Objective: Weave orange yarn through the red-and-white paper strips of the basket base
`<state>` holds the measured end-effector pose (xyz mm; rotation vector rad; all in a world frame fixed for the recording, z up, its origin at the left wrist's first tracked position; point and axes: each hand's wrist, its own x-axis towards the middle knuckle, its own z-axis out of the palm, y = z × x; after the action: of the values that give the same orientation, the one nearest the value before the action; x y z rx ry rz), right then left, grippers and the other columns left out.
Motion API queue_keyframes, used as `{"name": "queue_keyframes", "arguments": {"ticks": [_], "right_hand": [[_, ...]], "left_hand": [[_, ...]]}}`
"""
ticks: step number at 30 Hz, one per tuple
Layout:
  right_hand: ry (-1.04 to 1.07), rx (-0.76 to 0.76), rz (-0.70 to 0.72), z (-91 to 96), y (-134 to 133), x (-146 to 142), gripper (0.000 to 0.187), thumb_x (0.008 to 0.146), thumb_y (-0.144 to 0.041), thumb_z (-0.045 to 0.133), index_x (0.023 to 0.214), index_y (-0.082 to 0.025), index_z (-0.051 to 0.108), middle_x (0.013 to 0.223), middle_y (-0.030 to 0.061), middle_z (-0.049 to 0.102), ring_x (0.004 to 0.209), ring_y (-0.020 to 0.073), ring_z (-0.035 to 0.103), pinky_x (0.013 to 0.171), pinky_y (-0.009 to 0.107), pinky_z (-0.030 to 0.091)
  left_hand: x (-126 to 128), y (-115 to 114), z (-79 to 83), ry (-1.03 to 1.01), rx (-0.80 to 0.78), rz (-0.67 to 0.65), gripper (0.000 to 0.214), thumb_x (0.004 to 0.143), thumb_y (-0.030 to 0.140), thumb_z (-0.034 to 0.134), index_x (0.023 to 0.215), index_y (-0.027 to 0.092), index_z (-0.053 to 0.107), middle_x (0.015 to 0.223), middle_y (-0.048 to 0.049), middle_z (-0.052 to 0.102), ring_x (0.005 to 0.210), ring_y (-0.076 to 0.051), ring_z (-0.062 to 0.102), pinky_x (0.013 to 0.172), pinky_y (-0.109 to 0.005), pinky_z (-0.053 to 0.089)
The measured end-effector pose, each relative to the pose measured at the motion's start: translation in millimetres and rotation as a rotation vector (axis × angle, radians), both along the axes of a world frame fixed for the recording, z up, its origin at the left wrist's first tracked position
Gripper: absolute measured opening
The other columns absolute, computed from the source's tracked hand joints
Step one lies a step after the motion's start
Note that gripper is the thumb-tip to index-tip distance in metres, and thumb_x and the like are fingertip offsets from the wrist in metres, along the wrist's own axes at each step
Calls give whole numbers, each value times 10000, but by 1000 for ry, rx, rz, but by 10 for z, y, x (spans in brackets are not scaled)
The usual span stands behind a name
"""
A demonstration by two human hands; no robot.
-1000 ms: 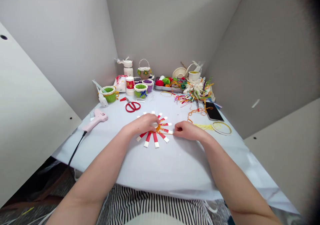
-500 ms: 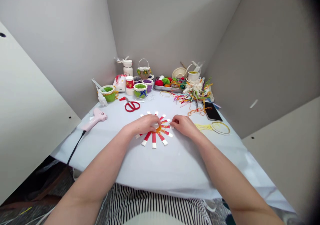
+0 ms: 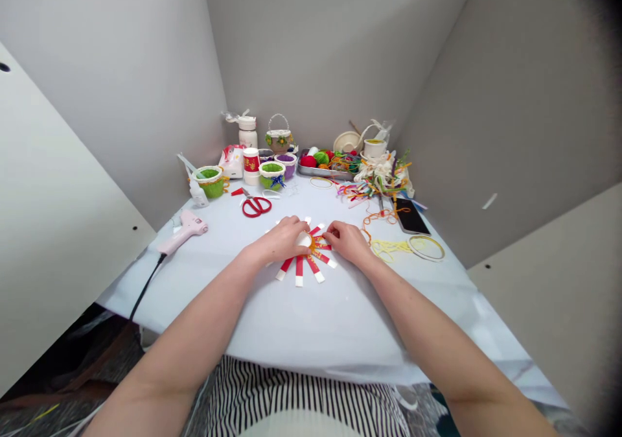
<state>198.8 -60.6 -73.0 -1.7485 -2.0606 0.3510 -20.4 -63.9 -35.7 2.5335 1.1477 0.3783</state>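
Note:
A paper cup cut into red-and-white strips (image 3: 305,265) lies fanned out flat on the white table (image 3: 311,327), with orange yarn wound round its centre. My left hand (image 3: 284,239) rests on the left half of the fan, fingers curled down over the hub. My right hand (image 3: 346,239) sits at the fan's right side, fingertips pinched together at the strips by the orange yarn (image 3: 383,216), which trails off to the right. What the pinch holds is too small to make out.
Red scissors (image 3: 255,205) lie behind the fan and a pink glue gun (image 3: 186,231) with its black cord to the left. Decorated cups, a small basket, a tray of yarn balls (image 3: 324,160) and ribbon scraps crowd the back. A black phone (image 3: 411,216) and a ring (image 3: 426,247) lie to the right.
My right hand has moved left and up, from beside the fan's right tips to its centre, close to my left hand. The left hand has shifted slightly.

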Motion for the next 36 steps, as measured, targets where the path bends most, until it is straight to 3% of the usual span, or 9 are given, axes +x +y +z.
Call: {"name": "queue_keyframes", "arguments": {"ticks": [7,13,22,26,32,36], "right_hand": [[76,-24,69,53,-43,81,140,850,-291,605,823,-190,698,796,24,703,716,140,585,662,229,369],[93,-155,188,186,-144,247,193,834,-326,571,790,-182,690,757,21,681,697,145,565,638,233,381],[-27,-366,176,298,-266,298,103,716,-250,605,641,-183,625,622,-6,622,616,137,533,554,231,356],[-121,-336,135,303,-269,240,85,712,-223,615,635,-189,627,630,4,642,620,141,553,566,237,352],[-80,-295,103,259,-179,310,90,779,-247,631,729,-187,676,746,26,698,692,155,598,614,239,380],[-130,-152,107,210,-131,309,113,843,-260,619,797,-188,692,823,45,705,771,172,611,666,250,388]], "left_hand": [[-79,76,23,49,-8,-128,332,830,187,638,1161,196,611,1153,-89,629,1113,-265,560,984,-380,439],[-124,138,5,-6,-42,-255,355,813,64,577,1121,213,671,1165,-61,658,1100,-223,591,1012,-341,428],[-131,147,-19,-39,-51,-270,357,818,56,562,1113,212,692,1191,-73,652,1128,-220,592,1023,-335,429],[-132,156,-35,-38,-65,-265,370,818,56,560,1127,213,689,1209,-73,643,1137,-218,585,1033,-337,425],[-141,159,-45,-48,-65,-259,368,818,73,564,1126,227,692,1202,-59,645,1126,-212,592,1033,-331,428],[-123,146,-16,-41,-76,-273,364,814,60,559,1108,223,697,1193,-56,651,1124,-209,596,1031,-324,430]]}}
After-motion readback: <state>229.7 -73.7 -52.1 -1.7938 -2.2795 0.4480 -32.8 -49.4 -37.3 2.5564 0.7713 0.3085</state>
